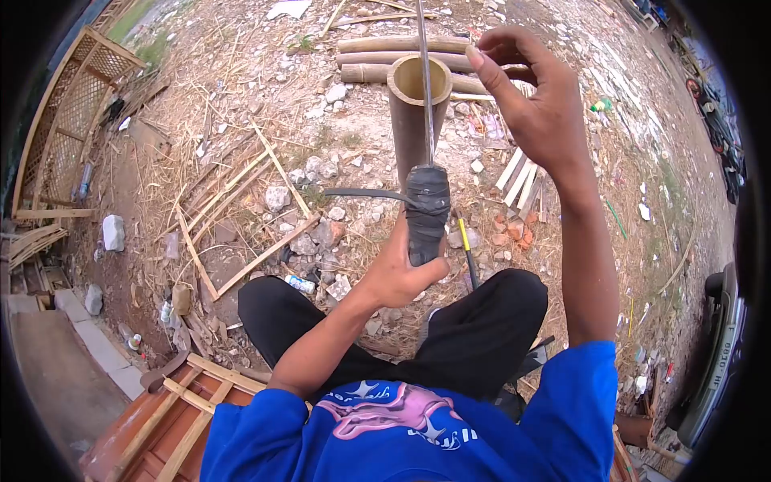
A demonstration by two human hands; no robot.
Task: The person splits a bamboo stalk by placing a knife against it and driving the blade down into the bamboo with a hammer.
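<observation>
on the head view i see the left hand (401, 271) gripping the black-wrapped handle (428, 210) of a long blade (427, 96), which lies in line across the bamboo tube (407, 132); whether they touch i cannot tell. the right hand (538, 104) is raised beside the tube, thumb and bent fingers parted

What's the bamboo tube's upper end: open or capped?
Open: the bamboo tube shows a ring of cut edge around a hollow, partly hidden by the blade.

A smooth metal blade (426, 88) meets a matt, creased, rubbery-looking handle (428, 213). The bamboo tube (407, 132) looks smooth and dull outside. Shirt (269, 442) and trousers (482, 329) are matt cloth, and the ground (361, 132) is rough, stony and straw-strewn.
</observation>
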